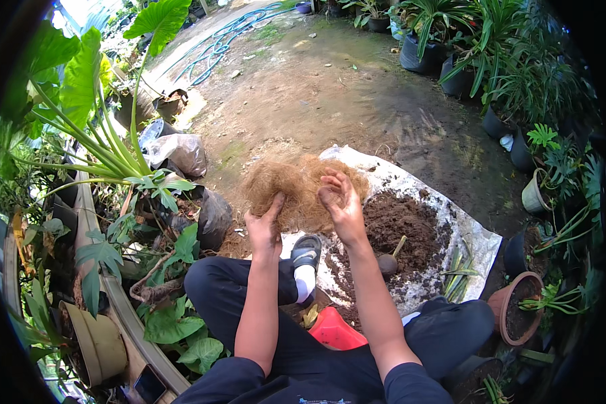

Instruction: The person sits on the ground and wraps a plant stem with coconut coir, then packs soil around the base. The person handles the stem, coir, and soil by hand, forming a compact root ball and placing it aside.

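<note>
My left hand [266,222] grips a loose, round clump of brown coconut-like fibre [270,179], its thumb lying across the near side. To its right, my right hand [344,209] is raised with the fingers apart and slightly curled, and nothing shows in it. More of the fibre [309,212] lies behind and between the hands, at the left end of a white plastic sheet [467,227]. A heap of dark soil [401,222] covers part of the sheet. A round-headed tool with a short stick-like handle [388,263] rests at the soil's near edge.
A red plastic container [336,328] sits between my legs. Cut green leaves [459,275] lie on the sheet's right side. Potted plants line both sides, including a terracotta-coloured pot [517,308]. A phone [150,385] lies on the left ledge. A blue hose [217,50] is coiled farther off.
</note>
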`<state>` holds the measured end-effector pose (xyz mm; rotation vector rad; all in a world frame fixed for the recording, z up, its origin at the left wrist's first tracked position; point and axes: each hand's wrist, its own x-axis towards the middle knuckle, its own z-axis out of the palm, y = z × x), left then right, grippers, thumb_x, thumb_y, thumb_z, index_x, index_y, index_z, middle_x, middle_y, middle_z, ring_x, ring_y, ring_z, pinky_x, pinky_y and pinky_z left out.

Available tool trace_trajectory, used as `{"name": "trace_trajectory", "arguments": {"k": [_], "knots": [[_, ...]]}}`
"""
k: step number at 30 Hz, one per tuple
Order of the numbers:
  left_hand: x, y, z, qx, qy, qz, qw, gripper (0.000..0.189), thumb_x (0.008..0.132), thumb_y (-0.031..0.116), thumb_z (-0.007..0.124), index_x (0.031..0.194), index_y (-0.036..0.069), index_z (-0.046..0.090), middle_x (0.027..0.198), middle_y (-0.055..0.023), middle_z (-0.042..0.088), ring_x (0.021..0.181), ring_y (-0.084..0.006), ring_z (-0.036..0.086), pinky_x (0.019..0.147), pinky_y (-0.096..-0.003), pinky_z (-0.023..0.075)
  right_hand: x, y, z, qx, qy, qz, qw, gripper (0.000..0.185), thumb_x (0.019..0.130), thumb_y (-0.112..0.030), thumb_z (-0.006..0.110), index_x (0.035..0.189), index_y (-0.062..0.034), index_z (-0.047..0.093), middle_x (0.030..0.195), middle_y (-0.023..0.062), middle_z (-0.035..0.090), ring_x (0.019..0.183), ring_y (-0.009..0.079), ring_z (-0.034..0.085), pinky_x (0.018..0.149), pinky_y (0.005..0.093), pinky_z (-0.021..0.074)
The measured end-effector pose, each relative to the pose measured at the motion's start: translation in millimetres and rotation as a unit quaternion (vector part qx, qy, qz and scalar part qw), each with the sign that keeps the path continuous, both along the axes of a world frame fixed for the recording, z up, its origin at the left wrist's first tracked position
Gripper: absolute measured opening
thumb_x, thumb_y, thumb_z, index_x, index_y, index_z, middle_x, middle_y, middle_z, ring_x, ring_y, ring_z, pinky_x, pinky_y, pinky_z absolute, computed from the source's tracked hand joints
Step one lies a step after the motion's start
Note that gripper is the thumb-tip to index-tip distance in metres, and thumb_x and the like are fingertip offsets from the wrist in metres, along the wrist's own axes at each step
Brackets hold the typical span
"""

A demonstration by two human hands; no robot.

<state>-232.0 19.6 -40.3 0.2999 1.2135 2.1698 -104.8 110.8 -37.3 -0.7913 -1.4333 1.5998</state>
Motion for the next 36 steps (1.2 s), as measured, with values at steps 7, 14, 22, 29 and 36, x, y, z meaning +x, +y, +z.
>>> {"name": "trace_trajectory", "arguments": {"k": [7, 14, 22, 29, 36], "knots": [[2, -6, -13, 0.016, -0.042, -0.184, 0.982, 0.032, 0.083, -0.006, 0.072, 0.114, -0.005, 0.065, 0.108, -0.0137, 0.071, 0.096, -0.0238, 0.07, 0.085, -0.0358, 0.0579, 28, 13, 26, 0.17, -0.155, 0.002, 0.973, 0.035, 0.08, -0.022, 0.082, 0.102, 0.0031, 0.072, 0.09, 0.0115, 0.073, 0.078, 0.0149, 0.065, 0.072, 0.0309, 0.0508], [-8, -9, -17, -0.012, -0.097, -0.134, 0.986, 0.034, 0.087, 0.004, 0.065, 0.119, -0.007, 0.062, 0.112, -0.0181, 0.07, 0.098, -0.0294, 0.071, 0.084, -0.0411, 0.0602, 47, 22, 37, 0.121, -0.208, 0.067, 0.968, 0.04, 0.08, -0.016, 0.079, 0.114, 0.002, 0.068, 0.103, 0.0156, 0.073, 0.093, 0.02, 0.07, 0.082, 0.031, 0.0527], [7, -10, 12, -0.082, 0.109, -0.196, 0.971, 0.034, 0.083, -0.003, 0.075, 0.115, -0.005, 0.066, 0.109, -0.0107, 0.071, 0.094, -0.019, 0.07, 0.084, -0.0323, 0.0571, 38, 2, 55, 0.369, -0.157, 0.045, 0.915, 0.039, 0.091, -0.026, 0.067, 0.125, -0.0071, 0.063, 0.133, 0.0136, 0.061, 0.126, 0.0302, 0.055, 0.106, 0.0442, 0.0419], [6, -16, 14, -0.102, 0.155, -0.217, 0.958, 0.034, 0.083, -0.006, 0.073, 0.116, -0.005, 0.065, 0.109, -0.0097, 0.071, 0.094, -0.0166, 0.068, 0.083, -0.031, 0.0562, 17, -9, 34, 0.256, -0.242, 0.073, 0.933, 0.04, 0.098, -0.037, 0.054, 0.113, -0.002, 0.065, 0.117, 0.0226, 0.066, 0.108, 0.0405, 0.063, 0.092, 0.0469, 0.0499], [5, -14, 11, -0.099, 0.201, -0.225, 0.948, 0.038, 0.082, -0.007, 0.071, 0.118, -0.005, 0.062, 0.107, -0.0085, 0.07, 0.097, -0.0142, 0.066, 0.085, -0.0288, 0.0541, 2, -11, 21, 0.243, -0.369, 0.11, 0.89, 0.053, 0.1, -0.052, 0.047, 0.104, -0.0029, 0.064, 0.087, 0.0263, 0.068, 0.086, 0.0465, 0.066, 0.075, 0.0538, 0.0524]]}}
